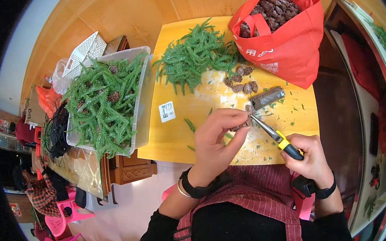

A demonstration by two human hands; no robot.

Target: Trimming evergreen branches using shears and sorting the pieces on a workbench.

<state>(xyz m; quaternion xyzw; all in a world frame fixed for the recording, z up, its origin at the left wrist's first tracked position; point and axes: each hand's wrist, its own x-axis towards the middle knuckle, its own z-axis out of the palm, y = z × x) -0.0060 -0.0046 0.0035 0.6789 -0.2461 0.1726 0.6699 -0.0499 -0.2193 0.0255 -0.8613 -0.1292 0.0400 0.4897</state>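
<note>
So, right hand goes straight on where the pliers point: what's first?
Likely the left hand, pinching a brown pine cone beside the tips of the pliers; exact depth unclear.

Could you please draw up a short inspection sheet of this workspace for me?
Surface: yellow tabletop, strewn with green scraps.
Work things: green sprig pile; loose pinecones; red bag full of pinecones; clear bin of sprigs and cones, left of the tabletop.
Clutter: white label card; dark wrapped bundle.
Hands: left hand pinches a small brown pinecone, partly hidden; right hand holds pliers, tips close to it.
Cables: black tangle left of the bin, possibly cords; unclear.
Surroundings: wood panelling behind; another person and pink seats at lower left.
</note>
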